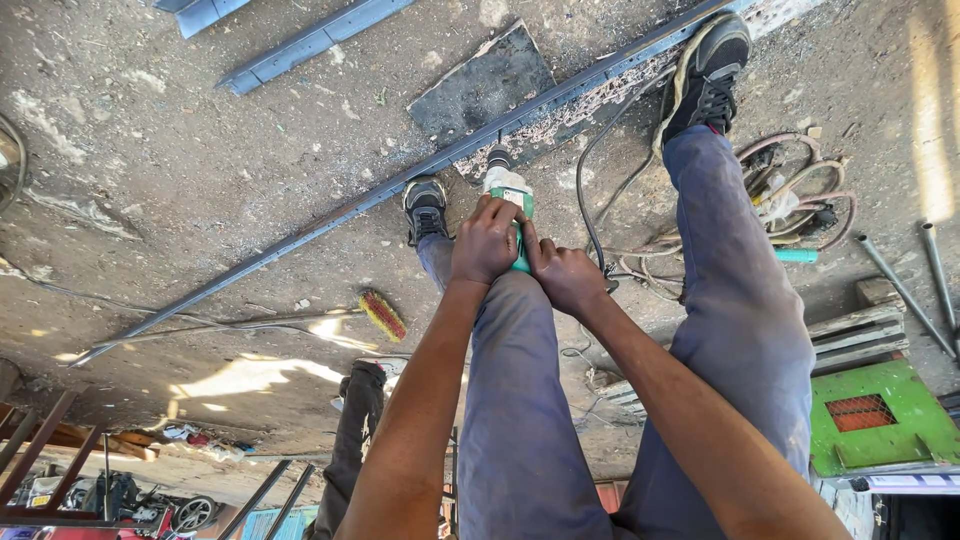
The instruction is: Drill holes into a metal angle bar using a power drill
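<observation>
Gripping a green angle grinder [512, 215] with 2 hands, left hand [487, 241] wrapped over the body, right hand [566, 277] clasping the rear, a person works it against a long steel bar [330, 215] on the dirt floor. The tool looks heavy and rigid; fingers hide its disc.

Bare dirt lies open beyond the long steel bar [330, 215]. A dark plate [480, 85] sits just past it. By the right hand [568, 278], a black cable [590, 170] and coiled hoses [790, 200] crowd the ground.
</observation>
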